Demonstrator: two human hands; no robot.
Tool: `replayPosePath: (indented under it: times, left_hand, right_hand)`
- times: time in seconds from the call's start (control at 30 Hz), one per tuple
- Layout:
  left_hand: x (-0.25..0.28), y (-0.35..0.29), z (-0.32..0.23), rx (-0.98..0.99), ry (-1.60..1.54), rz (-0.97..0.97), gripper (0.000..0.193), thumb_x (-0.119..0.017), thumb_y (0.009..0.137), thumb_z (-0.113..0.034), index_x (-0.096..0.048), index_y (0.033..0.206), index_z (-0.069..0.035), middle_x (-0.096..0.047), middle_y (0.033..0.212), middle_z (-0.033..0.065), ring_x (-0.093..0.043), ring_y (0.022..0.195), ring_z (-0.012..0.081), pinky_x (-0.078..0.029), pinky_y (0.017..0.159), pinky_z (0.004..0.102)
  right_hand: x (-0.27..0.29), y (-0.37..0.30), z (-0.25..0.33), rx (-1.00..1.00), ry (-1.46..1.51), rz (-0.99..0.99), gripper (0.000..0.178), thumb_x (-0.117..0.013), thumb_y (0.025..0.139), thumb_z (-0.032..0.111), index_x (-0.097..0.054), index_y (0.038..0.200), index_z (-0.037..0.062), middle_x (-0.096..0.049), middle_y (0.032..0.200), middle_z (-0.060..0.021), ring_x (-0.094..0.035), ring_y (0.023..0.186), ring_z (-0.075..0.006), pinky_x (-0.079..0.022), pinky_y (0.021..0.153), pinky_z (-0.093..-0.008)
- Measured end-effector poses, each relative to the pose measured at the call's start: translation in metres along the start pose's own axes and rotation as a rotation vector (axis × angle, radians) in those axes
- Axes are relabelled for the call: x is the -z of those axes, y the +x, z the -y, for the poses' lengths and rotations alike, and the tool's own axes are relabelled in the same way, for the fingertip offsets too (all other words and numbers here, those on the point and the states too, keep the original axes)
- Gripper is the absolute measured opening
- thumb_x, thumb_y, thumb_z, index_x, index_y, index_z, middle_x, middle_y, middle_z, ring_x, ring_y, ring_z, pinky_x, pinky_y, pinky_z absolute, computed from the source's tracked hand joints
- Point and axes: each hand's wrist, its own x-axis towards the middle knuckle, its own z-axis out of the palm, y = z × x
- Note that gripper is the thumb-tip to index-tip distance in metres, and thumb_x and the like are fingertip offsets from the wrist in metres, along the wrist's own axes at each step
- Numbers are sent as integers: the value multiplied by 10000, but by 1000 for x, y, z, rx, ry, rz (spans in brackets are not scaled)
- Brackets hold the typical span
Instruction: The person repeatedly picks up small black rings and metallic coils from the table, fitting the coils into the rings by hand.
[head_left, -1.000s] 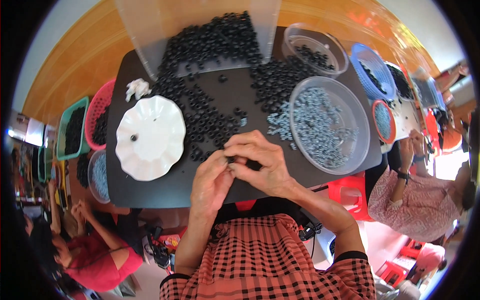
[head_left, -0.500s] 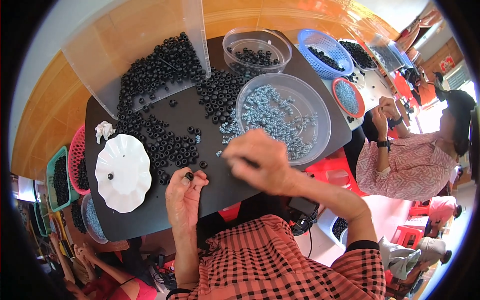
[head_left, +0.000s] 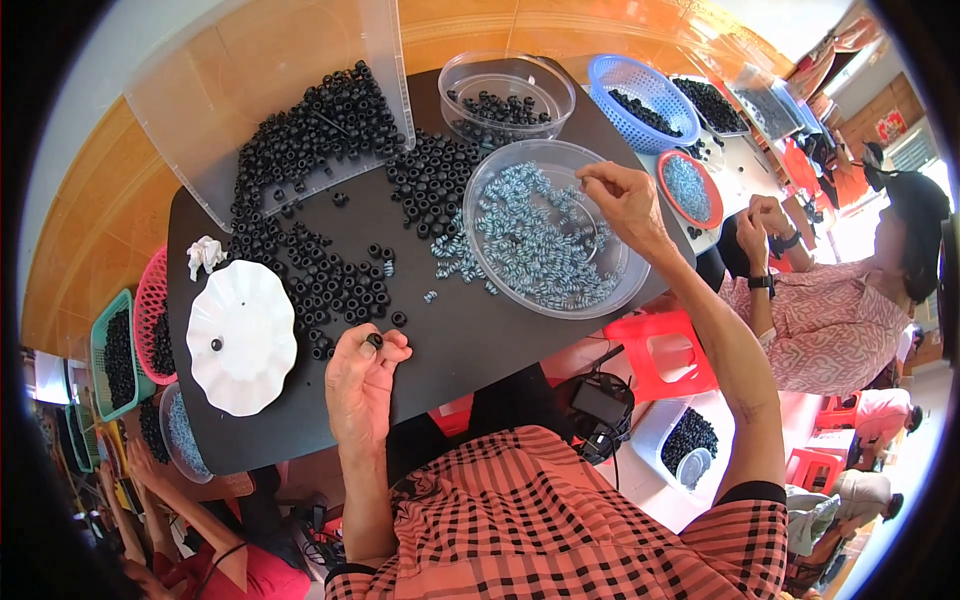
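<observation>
My left hand [head_left: 362, 385] is at the table's near edge, its thumb and fingers pinching a black round cap with a hole [head_left: 374, 341]. My right hand [head_left: 628, 208] is above the right rim of a clear round tub [head_left: 640, 275], fingers bent together; whether they hold anything is too small to tell. In the tub lie many small light-blue striped coils, like springs [head_left: 540, 240]. Some coils [head_left: 455, 258] have spilled beside it. Loose black round caps [head_left: 335, 285] cover the table left of the tub and above my left hand.
A clear bin on its side [head_left: 170, 120] spills black caps. A white scalloped plate [head_left: 240, 350] holds one cap. Behind are a clear bowl [head_left: 560, 95] and a blue basket [head_left: 660, 85]. A person [head_left: 820, 310] sits at right, near a red stool [head_left: 650, 345].
My right hand has moved right and away from me, from the table in front of the tub to above its right rim. My left hand stays nearly in place, still pinching the black cap.
</observation>
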Motion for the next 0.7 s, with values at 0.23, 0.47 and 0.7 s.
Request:
replayPosePath:
  times: [0.23, 0.47, 0.7]
  left_hand:
    - [2, 0, 0, 7, 25, -13, 230, -550, 899, -114, -547, 1068, 42, -657, 815, 148, -604, 967, 251, -480, 874, 366]
    - [0, 0, -1, 11, 34, -12, 229, -558, 898, -127, -555, 1058, 36, -656, 811, 138, -601, 968, 244, -479, 873, 363]
    - [0, -1, -1, 15, 30, -33, 259, -585, 887, -136, -548, 1077, 36, -642, 786, 125, -586, 971, 242, -464, 871, 357]
  right_hand:
    - [-6, -7, 6, 130, -72, 79, 172, -621, 774, 51, -705, 918, 10, -661, 774, -53, -553, 627, -101, -468, 596, -258]
    - [-9, -6, 2, 414, -293, 217, 184, -648, 730, 90, -694, 904, 51, -645, 895, -81, -612, 848, -264, -473, 736, -390]
    - [-13, -1, 12, 481, -605, 286, 164, -683, 696, 93, -661, 856, 63, -634, 894, -67, -589, 846, -248, -418, 763, -387]
